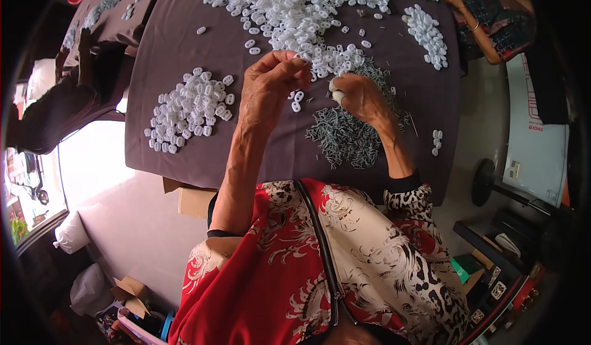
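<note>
My left hand [266, 89] is raised over the table, thumb and fingertips pinched on a small white oval plastic piece [301, 57], mostly covered by the fingers. To its right, my right hand [364, 97] is closed above a pile of small grey screws [348, 137]. Pale coverings [337, 90] wrap some of its fingertips; whatever lies between them is hidden. Just beyond both hands spreads a large heap of white two-holed plastic pieces [295, 12]. A few loose white pieces [297, 101] rest between the hands. Left of my left forearm sits a smaller pile of these pieces [192, 108].
A dark cloth covers the table [271, 160]. At the far right, another person's arm [483, 37] reaches beside a small pile of white pieces [426, 34]. A second table [117, 21] with more parts stands at the far left. Cardboard [194, 202] shows below the near edge.
</note>
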`<state>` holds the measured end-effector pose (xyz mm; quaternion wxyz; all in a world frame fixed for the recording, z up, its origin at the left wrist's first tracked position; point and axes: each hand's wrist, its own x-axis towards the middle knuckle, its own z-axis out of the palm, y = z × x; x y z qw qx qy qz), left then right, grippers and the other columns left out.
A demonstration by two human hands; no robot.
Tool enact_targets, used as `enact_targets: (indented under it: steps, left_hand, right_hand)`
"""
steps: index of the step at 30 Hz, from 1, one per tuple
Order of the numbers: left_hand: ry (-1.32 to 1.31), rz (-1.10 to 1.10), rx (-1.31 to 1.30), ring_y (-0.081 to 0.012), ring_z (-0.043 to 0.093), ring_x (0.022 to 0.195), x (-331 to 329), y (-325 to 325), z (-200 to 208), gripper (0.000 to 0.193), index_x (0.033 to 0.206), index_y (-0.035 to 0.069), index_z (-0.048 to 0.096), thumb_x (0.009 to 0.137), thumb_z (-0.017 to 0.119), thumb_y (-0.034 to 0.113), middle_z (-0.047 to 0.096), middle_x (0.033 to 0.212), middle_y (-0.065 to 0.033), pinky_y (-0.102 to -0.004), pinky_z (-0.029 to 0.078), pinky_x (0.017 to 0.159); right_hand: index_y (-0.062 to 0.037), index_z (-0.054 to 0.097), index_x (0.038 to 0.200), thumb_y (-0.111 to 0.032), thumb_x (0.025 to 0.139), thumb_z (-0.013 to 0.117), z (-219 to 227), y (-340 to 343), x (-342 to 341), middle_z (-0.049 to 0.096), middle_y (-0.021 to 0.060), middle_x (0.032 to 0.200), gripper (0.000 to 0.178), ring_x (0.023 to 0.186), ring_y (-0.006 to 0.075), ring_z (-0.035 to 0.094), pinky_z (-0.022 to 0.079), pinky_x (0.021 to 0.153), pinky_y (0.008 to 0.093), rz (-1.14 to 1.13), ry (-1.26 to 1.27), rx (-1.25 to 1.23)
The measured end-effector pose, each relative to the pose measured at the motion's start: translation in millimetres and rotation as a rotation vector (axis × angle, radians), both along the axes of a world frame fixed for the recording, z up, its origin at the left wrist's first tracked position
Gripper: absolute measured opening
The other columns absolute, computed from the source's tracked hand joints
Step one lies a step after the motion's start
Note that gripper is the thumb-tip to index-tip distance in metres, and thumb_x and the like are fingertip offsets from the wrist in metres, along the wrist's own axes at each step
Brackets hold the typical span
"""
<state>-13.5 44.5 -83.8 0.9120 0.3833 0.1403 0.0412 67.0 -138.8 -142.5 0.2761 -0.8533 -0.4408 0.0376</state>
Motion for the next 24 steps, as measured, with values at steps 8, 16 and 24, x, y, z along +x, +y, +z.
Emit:
enact_targets:
  steps: [8, 16, 24]
  left_hand:
    - [-0.058, 0.027, 0.007, -0.0140, 0.055, 0.061, 7, 0, 8, 0.007, 0.083, 0.000, 0.056, 0.077, 0.059, 0.003, 0.058, 0.073, -0.0068, -0.0254, 0.046, 0.060]
    - [-0.091, -0.009, -0.044, -0.0131, 0.055, 0.062, 18, -15, 12, 0.008, 0.084, 0.000, 0.057, 0.078, 0.059, 0.005, 0.058, 0.074, -0.0058, -0.0261, 0.047, 0.061]
    - [-0.059, -0.009, -0.025, -0.0126, 0.055, 0.065, 15, -14, 12, 0.010, 0.085, 0.000, 0.057, 0.078, 0.060, 0.006, 0.059, 0.076, -0.0061, -0.0258, 0.047, 0.064]
  right_hand:
    - [-0.0037, 0.047, 0.063, -0.005, 0.063, 0.054, -8, 4, -12, 0.050, 0.0117, 0.060, 0.007, 0.060, 0.0316, 0.053, 0.042, 0.053, 0.0383, 0.093, -0.245, -0.056]
    - [-0.0008, 0.055, 0.072, 0.000, 0.061, 0.054, 24, 0, 0, 0.057, 0.0120, 0.062, 0.011, 0.055, 0.0218, 0.056, 0.042, 0.051, 0.0312, -0.112, 0.402, 0.179]
    - [-0.0003, 0.061, 0.083, 0.003, 0.068, 0.057, 17, -8, -6, 0.061, 0.0044, 0.070, 0.016, 0.064, 0.0072, 0.055, 0.044, 0.057, 0.0214, -0.124, 0.678, 0.274]
